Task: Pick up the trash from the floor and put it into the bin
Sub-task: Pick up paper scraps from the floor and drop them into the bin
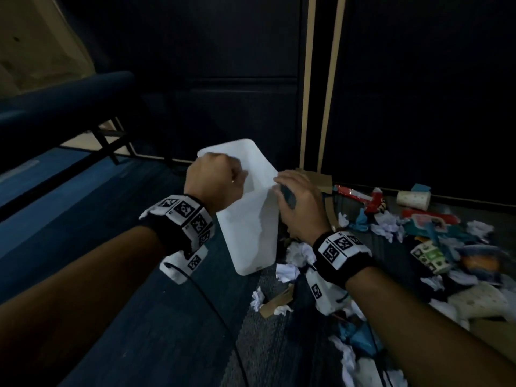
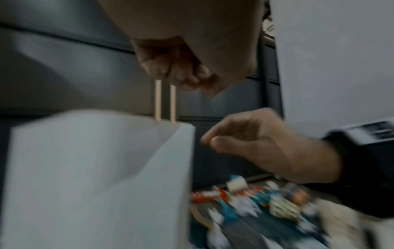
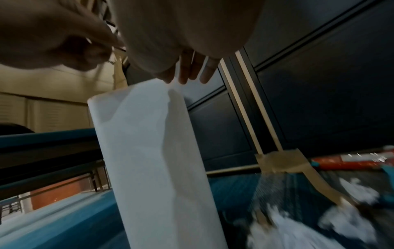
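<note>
A tall white bin (image 1: pixel 251 219) stands on the dark carpet; it also shows in the wrist views (image 2: pixel 85 168) (image 3: pixel 149 151). My left hand (image 1: pixel 217 177) hovers over its open top, fingers curled into a fist (image 2: pixel 177 72), with nothing visible in it. My right hand (image 1: pixel 290 191) is at the bin's right rim, its straight fingers (image 3: pixel 192 72) pointing down at the edge, holding nothing. The trash pile (image 1: pixel 418 233) lies on the floor to the right of the bin: crumpled white paper (image 1: pixel 298 252), a red wrapper (image 1: pixel 360 196), a paper cup (image 1: pixel 413 200).
Dark wall panels rise right behind the bin. A blue padded bench (image 1: pixel 55 113) on black legs stands at the left. A flat cardboard piece (image 1: pixel 279 300) and more paper lie near my right wrist. A black cable (image 1: pixel 212 303) runs across the carpet.
</note>
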Demonstrator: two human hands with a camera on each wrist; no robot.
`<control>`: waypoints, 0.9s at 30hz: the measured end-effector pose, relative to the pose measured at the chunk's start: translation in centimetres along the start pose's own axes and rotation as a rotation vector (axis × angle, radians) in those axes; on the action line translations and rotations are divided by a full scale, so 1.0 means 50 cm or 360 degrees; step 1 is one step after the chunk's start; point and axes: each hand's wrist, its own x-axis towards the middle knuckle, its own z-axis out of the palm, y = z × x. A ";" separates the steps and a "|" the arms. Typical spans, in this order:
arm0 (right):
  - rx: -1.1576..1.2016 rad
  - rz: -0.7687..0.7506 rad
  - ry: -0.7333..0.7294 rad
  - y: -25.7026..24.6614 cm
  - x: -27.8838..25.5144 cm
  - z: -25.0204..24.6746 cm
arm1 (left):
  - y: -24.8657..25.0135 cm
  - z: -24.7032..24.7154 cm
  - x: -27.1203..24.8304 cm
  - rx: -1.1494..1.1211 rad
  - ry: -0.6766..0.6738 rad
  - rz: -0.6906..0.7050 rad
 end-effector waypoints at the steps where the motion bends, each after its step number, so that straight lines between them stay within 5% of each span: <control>1: -0.0019 -0.0011 0.0057 0.010 -0.017 -0.001 | 0.015 0.004 -0.012 -0.0020 0.0127 0.0152; 4: -0.0062 0.0004 0.0054 0.040 -0.075 0.005 | 0.055 0.042 -0.044 -0.0130 0.0115 0.0570; 7: -0.0102 0.0081 -0.0171 0.070 -0.144 0.024 | 0.061 0.123 -0.081 -0.0204 -0.0251 0.0746; 12: -0.0200 0.0335 -0.0732 0.102 -0.252 0.065 | 0.019 0.249 -0.145 -0.0003 -0.1692 0.0682; 13: -0.0231 0.0376 -0.0853 0.110 -0.269 0.073 | 0.008 0.272 -0.158 0.0034 -0.1830 0.0739; 18: -0.0375 0.0638 -0.1276 0.137 -0.323 0.091 | -0.018 0.371 -0.220 -0.0052 -0.1813 0.0904; 24: -0.0498 0.0573 -0.1515 0.153 -0.352 0.095 | -0.001 0.448 -0.254 0.0127 -0.1959 0.0771; 27: -0.0576 0.0565 -0.1558 0.159 -0.359 0.093 | 0.004 0.465 -0.263 -0.0004 -0.1825 0.0611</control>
